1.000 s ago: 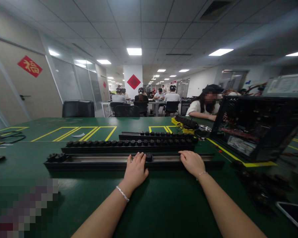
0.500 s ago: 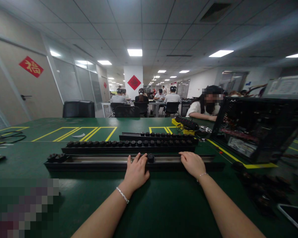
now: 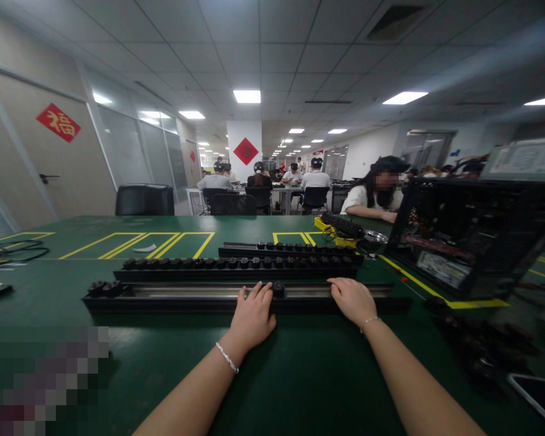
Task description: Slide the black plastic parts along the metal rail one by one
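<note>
A long black power strip housing (image 3: 172,307) with a metal-lined channel lies across the table in front of me. My left hand (image 3: 253,316) reaches over its middle, fingers stretched and slightly apart. Its fingertips are beside a small black socket module (image 3: 278,289) seated in the channel; whether they touch it I cannot tell. Farther right, my right hand (image 3: 355,301) is bent over the same housing with fingers curled on it; its thumb is hidden. More black socket modules (image 3: 105,289) sit at the channel's left end.
Behind lies a second housing (image 3: 236,275) lined with modules, and another (image 3: 290,248) beyond it. On the right are an open computer case (image 3: 472,242), a blurred pile of black parts (image 3: 485,345) and a dark device (image 3: 538,396). A co-worker (image 3: 372,194) sits at the far right.
My left hand has shifted slightly to the right and toward me along the housing. My right hand stays in place on the housing.
</note>
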The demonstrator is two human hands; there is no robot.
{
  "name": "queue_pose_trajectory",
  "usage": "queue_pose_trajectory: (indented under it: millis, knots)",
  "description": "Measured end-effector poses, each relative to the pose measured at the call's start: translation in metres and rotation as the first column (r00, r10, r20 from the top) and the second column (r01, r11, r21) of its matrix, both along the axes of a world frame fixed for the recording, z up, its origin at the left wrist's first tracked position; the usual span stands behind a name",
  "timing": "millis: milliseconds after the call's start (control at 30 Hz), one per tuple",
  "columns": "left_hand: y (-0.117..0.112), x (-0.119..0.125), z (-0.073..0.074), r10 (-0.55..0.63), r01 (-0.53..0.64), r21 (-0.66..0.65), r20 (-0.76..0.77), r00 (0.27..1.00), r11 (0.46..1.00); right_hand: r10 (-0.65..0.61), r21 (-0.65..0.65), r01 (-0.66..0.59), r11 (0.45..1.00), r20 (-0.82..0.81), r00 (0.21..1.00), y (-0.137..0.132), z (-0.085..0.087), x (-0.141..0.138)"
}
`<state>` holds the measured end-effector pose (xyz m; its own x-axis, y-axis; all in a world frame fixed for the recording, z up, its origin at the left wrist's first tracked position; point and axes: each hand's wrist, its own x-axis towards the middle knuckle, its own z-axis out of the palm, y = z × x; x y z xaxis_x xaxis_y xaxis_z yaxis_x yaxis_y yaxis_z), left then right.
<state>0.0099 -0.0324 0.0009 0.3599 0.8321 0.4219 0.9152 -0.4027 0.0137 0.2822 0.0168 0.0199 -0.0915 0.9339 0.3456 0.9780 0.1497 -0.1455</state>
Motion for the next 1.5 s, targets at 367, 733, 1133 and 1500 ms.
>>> queue_pose_trajectory:
  millis: [367,733,1133,1500]
  knots:
    - [0.000,0.001,0.004,-0.004,0.005,-0.037,0.020,1.000,0.999,-0.001,-0.007,0.001,1.000,-0.010,1.000,-0.002,0.002,-0.001]
    - [0.003,0.000,0.005,-0.006,0.008,-0.091,0.016,1.000,0.996,0.050,0.051,-0.045,0.998,-0.102,0.994,-0.005,-0.001,-0.018]
    - [0.001,0.003,0.006,-0.003,0.002,-0.089,-0.017,1.000,0.996,0.086,0.057,-0.075,0.996,-0.248,0.965,-0.018,-0.003,-0.118]
    - [0.000,0.003,0.001,-0.014,0.014,-0.057,-0.013,1.000,0.998,0.036,0.111,-0.005,0.994,-0.275,0.961,-0.017,-0.004,-0.121]
